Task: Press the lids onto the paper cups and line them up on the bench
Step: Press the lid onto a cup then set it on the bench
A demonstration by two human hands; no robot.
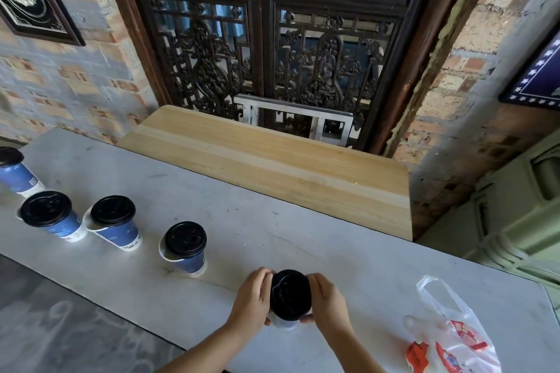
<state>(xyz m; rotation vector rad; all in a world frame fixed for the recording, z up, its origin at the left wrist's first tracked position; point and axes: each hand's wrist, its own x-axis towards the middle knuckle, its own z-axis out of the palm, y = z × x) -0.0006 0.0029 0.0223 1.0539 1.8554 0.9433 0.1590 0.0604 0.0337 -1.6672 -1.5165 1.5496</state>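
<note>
Left hand [253,301]: fingers are curled round the left edge of the black lid [290,294]; the thumb is seen lower, against the cup wall.
Right hand [328,301]: mirrored on the lid's right edge, with fingers curled over the rim and the thumb tip at the cup wall.
Held cup [285,324]: stood upright on the tabletop [363,251] near its front edge, between both hands. Only a pale strip of wall is seen below the lid.
Row of cups: four blue cups with black lids are set out to the left, apart from one another: nearest cup [191,263], second cup [121,235], third cup [65,225], farthest cup [16,177].
Lid seating: a white rim is exposed left of the lid on the nearest and second cups.
Plastic bag [454,342]: laid at the right, well apart from the held cup; red print is seen.
Wooden board [272,160]: placed beyond the tabletop, below a dark carved screen [272,54].
</note>
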